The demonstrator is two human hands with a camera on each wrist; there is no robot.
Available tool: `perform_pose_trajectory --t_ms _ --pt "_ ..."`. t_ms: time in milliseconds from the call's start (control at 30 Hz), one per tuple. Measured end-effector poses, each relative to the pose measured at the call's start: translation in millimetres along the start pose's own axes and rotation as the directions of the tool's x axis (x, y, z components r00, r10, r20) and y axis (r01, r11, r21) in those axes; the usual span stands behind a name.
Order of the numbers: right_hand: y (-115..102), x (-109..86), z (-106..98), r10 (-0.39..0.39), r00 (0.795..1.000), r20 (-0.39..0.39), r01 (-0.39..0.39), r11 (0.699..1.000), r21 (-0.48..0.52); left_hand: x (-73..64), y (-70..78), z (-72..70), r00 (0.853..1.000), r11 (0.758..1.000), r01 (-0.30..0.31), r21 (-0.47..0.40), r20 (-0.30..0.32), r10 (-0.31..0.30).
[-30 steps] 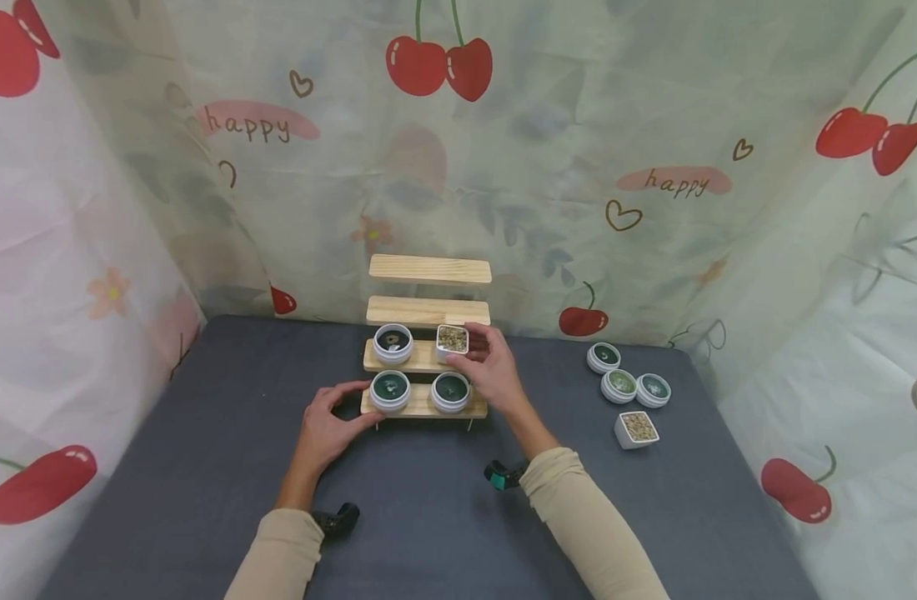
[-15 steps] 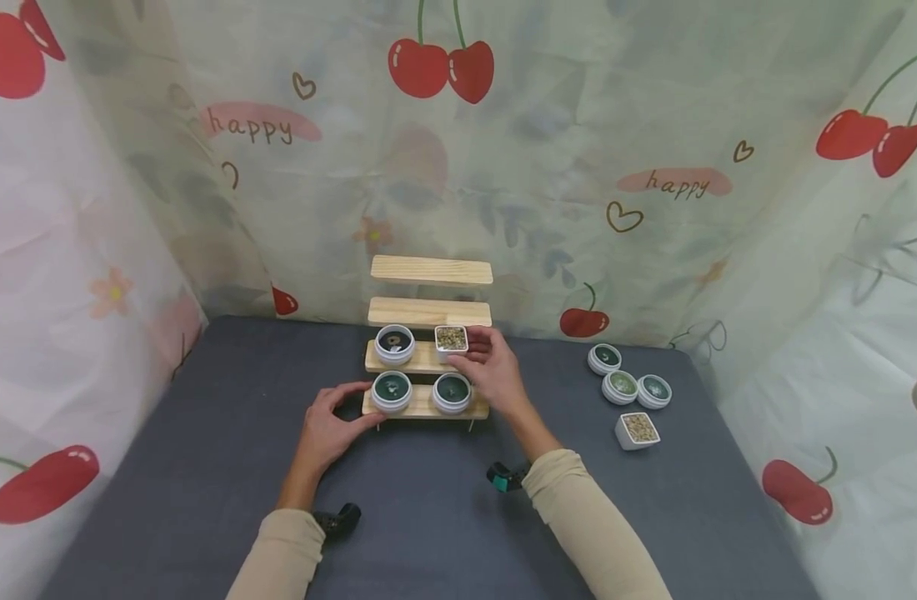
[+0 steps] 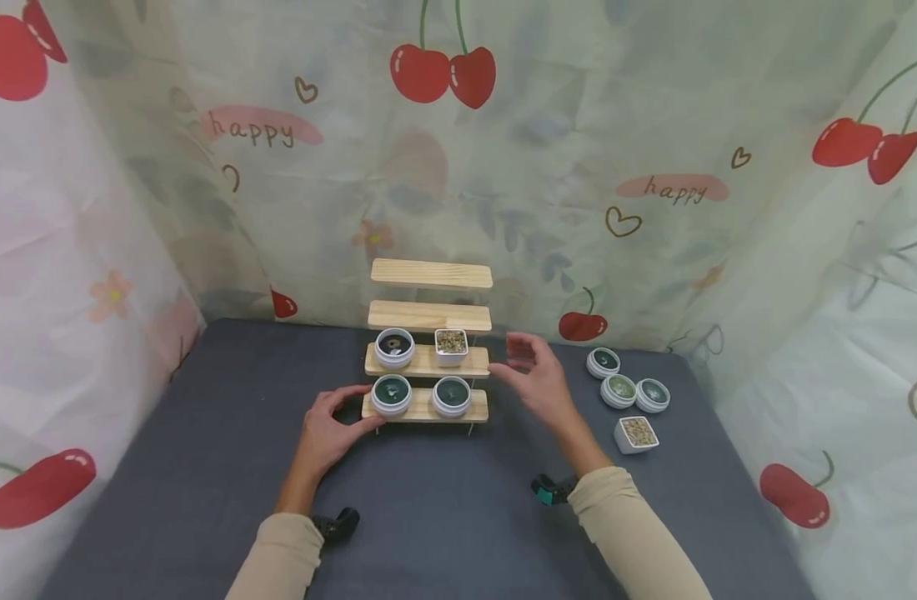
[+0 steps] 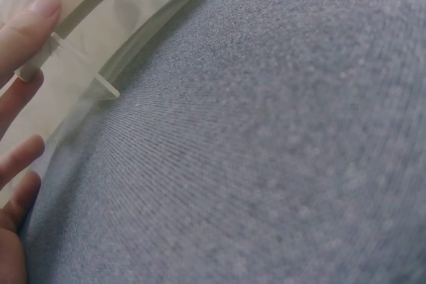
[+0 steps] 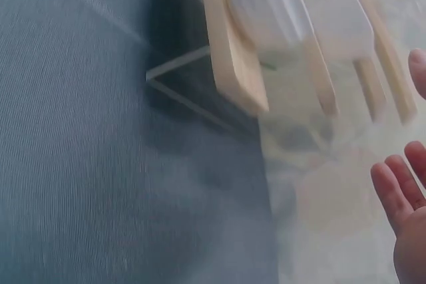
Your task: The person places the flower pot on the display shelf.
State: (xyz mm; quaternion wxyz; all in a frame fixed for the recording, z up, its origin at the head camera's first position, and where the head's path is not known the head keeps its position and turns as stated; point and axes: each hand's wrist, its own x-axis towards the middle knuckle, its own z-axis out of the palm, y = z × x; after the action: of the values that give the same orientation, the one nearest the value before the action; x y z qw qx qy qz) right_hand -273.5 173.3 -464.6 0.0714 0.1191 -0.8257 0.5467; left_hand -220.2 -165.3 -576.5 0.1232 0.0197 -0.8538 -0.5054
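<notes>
Right of the wooden stepped rack [image 3: 428, 358], the right hand [image 3: 537, 379] hovers with fingers spread, holding nothing; left hand [image 3: 331, 425] pinches the rack's bottom-left corner.

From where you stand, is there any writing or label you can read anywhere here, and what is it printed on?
"happy" on a pink patch of the cherry-print curtain, upper left.
"happy" again on a second pink patch of the same curtain, to the right.
No readable words, numbers or brands show on the wooden stepped shelf, the small white pots or the grey table.
</notes>
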Motion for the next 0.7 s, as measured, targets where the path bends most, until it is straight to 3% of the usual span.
perform_pose_trajectory --t_ms 333,500,700 --pt "17 -18.7 -67 -0.049 0.996 -0.071 0.036 0.983 -0.178 2.8 1.5 -1.6 1.0 1.0 -0.025 0.004 0.0 0.025" --pt "28 -26.0 -98 -0.015 0.994 -0.109 -0.012 0.97 -0.243 0.8 0.1 -3.2 1.0 1.0 -0.013 0.002 -0.005 0.013" --pt "52 -42.7 -131 0.104 0.984 -0.144 -0.138 0.958 -0.251 -1.3 0.2 -2.2 1.0 1.0 -0.005 0.005 0.007 0.005"
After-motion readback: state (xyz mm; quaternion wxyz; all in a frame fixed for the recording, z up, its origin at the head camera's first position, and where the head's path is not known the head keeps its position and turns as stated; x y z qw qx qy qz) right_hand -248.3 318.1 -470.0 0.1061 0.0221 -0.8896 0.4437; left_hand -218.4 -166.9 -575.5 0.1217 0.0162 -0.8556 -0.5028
